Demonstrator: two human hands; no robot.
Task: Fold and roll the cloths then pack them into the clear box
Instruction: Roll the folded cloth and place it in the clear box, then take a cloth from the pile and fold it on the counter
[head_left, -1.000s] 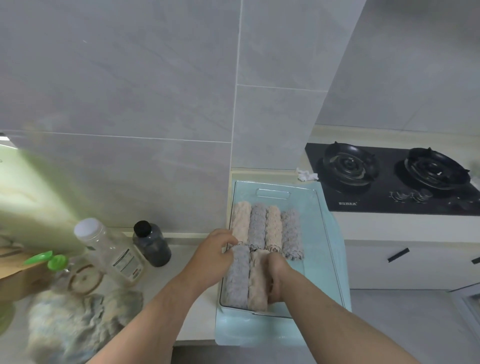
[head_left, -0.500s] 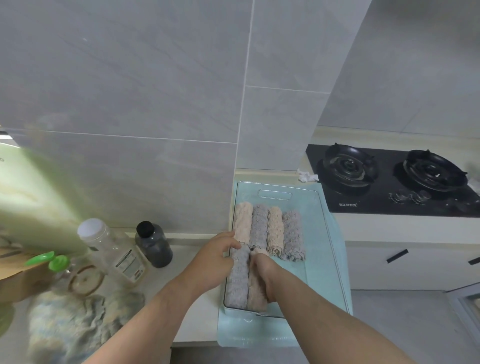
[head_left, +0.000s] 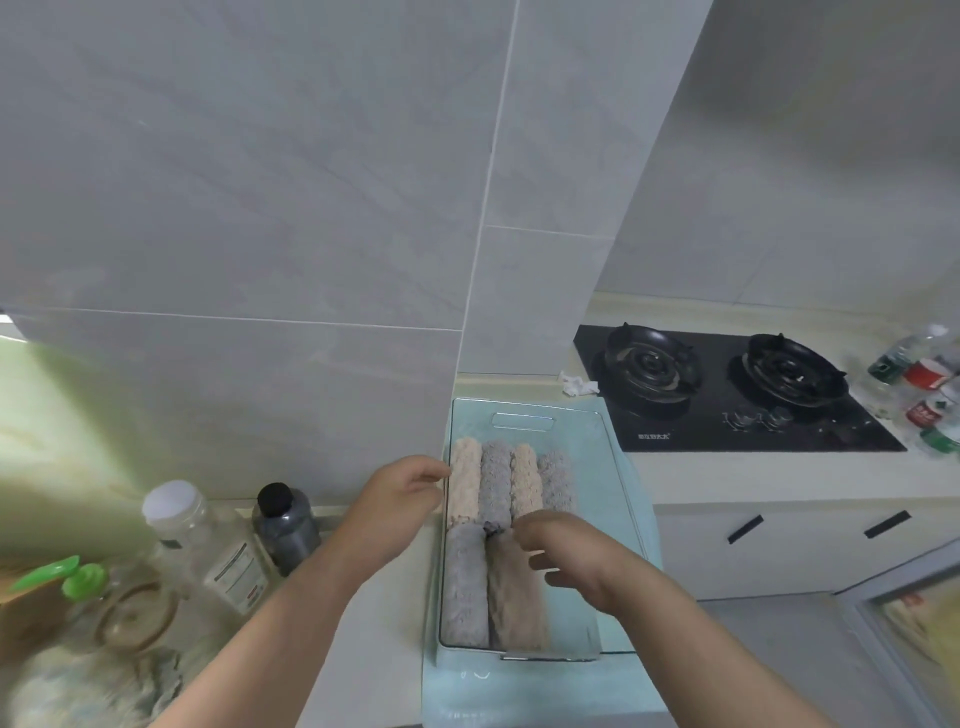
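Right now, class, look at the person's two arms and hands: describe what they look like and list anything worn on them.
The left forearm and right forearm are bare down to the frame's lower edge; no sleeve shows. The left hand and right hand wear no gloves, and no ring, watch, bracelet or marking is visible on either.

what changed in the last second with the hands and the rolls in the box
The right hand let go of the front beige roll and lifted off it, its fingers now loose and empty. The left hand drew back from the rolls toward the left wall of the clear box. All six rolls and the box stayed where they were.
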